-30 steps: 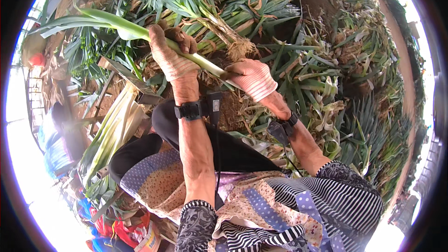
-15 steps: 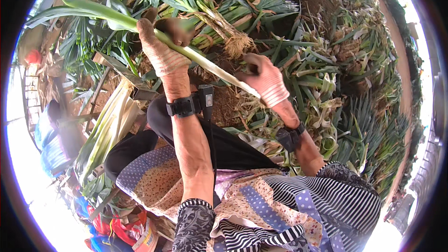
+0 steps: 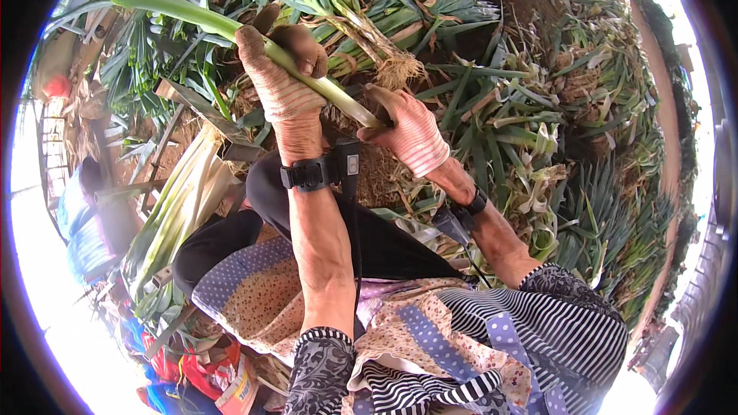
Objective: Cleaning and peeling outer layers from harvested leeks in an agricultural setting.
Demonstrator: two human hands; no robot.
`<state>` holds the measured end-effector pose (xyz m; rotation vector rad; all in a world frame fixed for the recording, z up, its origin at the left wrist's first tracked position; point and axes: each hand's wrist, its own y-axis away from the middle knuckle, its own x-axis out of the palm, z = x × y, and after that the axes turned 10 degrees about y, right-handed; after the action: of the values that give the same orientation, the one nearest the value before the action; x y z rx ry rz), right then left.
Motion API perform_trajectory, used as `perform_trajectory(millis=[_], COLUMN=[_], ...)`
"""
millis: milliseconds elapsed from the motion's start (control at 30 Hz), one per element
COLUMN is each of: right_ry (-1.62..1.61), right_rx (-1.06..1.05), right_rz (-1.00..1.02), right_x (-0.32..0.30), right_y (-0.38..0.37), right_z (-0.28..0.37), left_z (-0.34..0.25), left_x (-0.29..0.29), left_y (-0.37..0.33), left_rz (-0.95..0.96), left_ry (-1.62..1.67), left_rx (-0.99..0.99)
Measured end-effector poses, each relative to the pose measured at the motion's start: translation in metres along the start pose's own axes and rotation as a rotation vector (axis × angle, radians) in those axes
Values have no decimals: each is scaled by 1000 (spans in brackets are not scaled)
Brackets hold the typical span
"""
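A broad heap of leeks [image 3: 607, 207] covers the ground ahead and to the right, green leaves mixed with dry, browned ones. To the left, a metal rack [image 3: 204, 113] holds a bundle of pale stalks [image 3: 184, 200] lying side by side, and at lower left sits a red plastic bag [image 3: 207, 375] whose contents are unclear. One long leek [image 3: 330, 94] slants above the knees, leafy end at upper left, white end at the right hand [image 3: 415, 129]. The gloved left hand [image 3: 278, 86] is closed around its middle, thumb along the near side, some fingers blurred. The right hand, also gloved, is partly curled, thumb and forefinger either side of the white end; whether it grips cannot be told. Both forearms reach forward, the left nearly straight ahead, the right angled inward.
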<state>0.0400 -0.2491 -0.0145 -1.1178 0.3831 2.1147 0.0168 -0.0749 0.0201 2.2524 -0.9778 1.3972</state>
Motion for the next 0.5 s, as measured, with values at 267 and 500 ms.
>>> perform_trajectory(millis=[267, 500], right_ry=[-284, -680], right_rx=[55, 444], right_rz=[13, -165], right_x=[-8, -18], right_y=[8, 29], right_z=[-6, -46], left_z=[2, -5], left_x=[-2, -1], left_y=[-1, -4], left_rz=[26, -87], left_ry=[35, -108], left_rx=[-27, 12])
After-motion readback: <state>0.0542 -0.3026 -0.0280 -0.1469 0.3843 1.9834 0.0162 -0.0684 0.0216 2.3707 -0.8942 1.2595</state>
